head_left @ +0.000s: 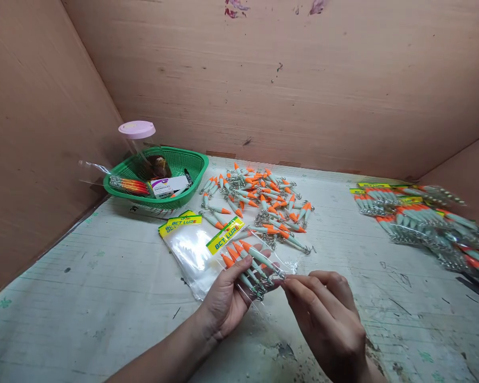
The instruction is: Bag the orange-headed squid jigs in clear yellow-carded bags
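Note:
My left hand (228,302) is closed around a clear plastic bag (225,236) with a yellow and green BCT LURE header, thumb on top. Several squid jigs (258,256), pale-bodied with orange ends, lie side by side at this bag, their wire hooks toward me. With its fingertips pinched, my right hand (329,314) grips the hook end of the rightmost jig; whether it also has the bag's edge I cannot tell. Just left of the held bag is a stack of flat bags (187,255) with matching headers. Beyond it spreads a pile of loose squid jigs (263,194).
A green basket (199,165) at the back left holds a jar with a pink lid (137,129), a small box (170,186) and a pack of red-orange jigs (128,185). Filled lure packs (417,218) lie at right. Wooden panels (263,96) enclose the back and sides.

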### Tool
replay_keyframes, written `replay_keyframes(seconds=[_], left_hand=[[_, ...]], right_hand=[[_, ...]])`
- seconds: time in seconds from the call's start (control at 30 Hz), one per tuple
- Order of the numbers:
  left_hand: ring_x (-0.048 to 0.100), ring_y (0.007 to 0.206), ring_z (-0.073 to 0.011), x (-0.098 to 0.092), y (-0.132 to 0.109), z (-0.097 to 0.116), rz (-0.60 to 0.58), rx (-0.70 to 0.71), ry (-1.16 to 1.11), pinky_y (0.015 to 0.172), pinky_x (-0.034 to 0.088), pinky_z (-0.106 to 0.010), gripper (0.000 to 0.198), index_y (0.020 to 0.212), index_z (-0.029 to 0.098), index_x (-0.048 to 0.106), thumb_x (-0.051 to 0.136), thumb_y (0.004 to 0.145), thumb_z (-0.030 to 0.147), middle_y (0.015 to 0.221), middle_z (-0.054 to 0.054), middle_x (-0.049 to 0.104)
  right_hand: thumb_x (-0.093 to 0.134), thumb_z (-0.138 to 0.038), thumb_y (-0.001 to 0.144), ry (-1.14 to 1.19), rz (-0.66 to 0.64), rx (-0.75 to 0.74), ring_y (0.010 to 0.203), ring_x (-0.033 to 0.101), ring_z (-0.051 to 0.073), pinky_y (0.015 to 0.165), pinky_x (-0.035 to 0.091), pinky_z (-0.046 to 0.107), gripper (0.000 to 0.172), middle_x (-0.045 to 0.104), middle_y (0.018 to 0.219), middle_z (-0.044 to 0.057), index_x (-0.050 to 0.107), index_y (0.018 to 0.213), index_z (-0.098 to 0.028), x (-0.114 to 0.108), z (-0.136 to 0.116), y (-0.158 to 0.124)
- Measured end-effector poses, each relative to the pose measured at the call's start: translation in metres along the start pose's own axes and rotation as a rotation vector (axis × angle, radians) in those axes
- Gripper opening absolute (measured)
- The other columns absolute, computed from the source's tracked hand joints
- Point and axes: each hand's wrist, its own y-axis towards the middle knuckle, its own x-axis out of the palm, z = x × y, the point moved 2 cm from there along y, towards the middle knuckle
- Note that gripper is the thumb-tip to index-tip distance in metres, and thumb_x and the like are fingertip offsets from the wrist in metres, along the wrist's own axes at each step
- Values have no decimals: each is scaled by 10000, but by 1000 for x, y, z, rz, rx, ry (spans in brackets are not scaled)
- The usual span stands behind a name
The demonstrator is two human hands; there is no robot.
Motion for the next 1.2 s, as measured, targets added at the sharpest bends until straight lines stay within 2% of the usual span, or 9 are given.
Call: replay_keyframes(seconds=[0.13, 0.23, 0.37, 0.47, 0.63, 0.8, 0.93, 1.2], left_hand=[[685, 918, -273, 0, 0, 1, -30, 22, 10, 838, 559, -427, 242, 1046, 67, 662, 570, 837, 144, 966, -151, 725], [683, 925, -292, -1, -1, -1, -56, -6, 21, 850, 551, -433, 209, 969, 38, 688, 571, 822, 131, 928, -172, 729], [676, 944, -319, -2, -2, -5, -62, -18, 35, 849, 546, -469, 254, 1026, 41, 673, 594, 805, 139, 981, -181, 718], [677, 948, -308, -2, -1, -5, -45, -24, 46, 844, 552, -446, 309, 1099, 55, 643, 599, 805, 143, 986, -169, 720], [686, 932, -276, -3, 1, -4, 30, -2, 38, 844, 555, -405, 412, 1219, 90, 567, 588, 808, 116, 1004, -150, 720], [682, 939, -300, -4, 2, -3, -38, -31, 26, 831, 560, -430, 392, 1192, 45, 583, 589, 819, 165, 970, -176, 723], [684, 938, -286, -3, 1, -2, -44, 0, 20, 825, 565, -431, 488, 1287, 115, 513, 592, 805, 114, 1019, -139, 720], [654, 1018, -297, -4, 1, -2, -35, 14, 43, 905, 524, -431, 532, 1333, 146, 460, 602, 821, 144, 1166, -154, 662]], right_hand=[[663, -10, 758, -1, 108, 53, 759, 528, 191, 678, 434, 339, 261, 711, 871, 61, 632, 951, -183, -2, -3, 1], [668, 5, 747, 10, 154, 82, 743, 529, 188, 664, 428, 338, 259, 717, 843, 57, 635, 923, -182, -2, -5, 1], [661, 4, 753, 20, 170, 110, 710, 543, 187, 673, 404, 356, 258, 726, 801, 29, 622, 904, -202, 0, -7, 1], [656, -11, 763, 24, 185, 103, 686, 571, 185, 686, 386, 366, 239, 734, 786, 15, 622, 884, -214, 2, -7, 3], [623, -24, 783, 37, 160, 72, 793, 632, 212, 746, 389, 393, 269, 744, 864, 13, 641, 949, -234, 3, -5, 3], [646, 0, 756, 0, 182, 81, 758, 604, 221, 722, 365, 392, 257, 746, 790, 14, 637, 889, -220, 1, -3, 3], [645, -8, 769, 7, 176, 92, 747, 611, 214, 727, 344, 394, 268, 747, 803, 1, 638, 921, -229, 2, -5, 5], [619, -48, 795, 114, 160, 166, 758, 635, 213, 746, 356, 387, 230, 732, 783, -11, 639, 904, -250, 6, -1, 0]])
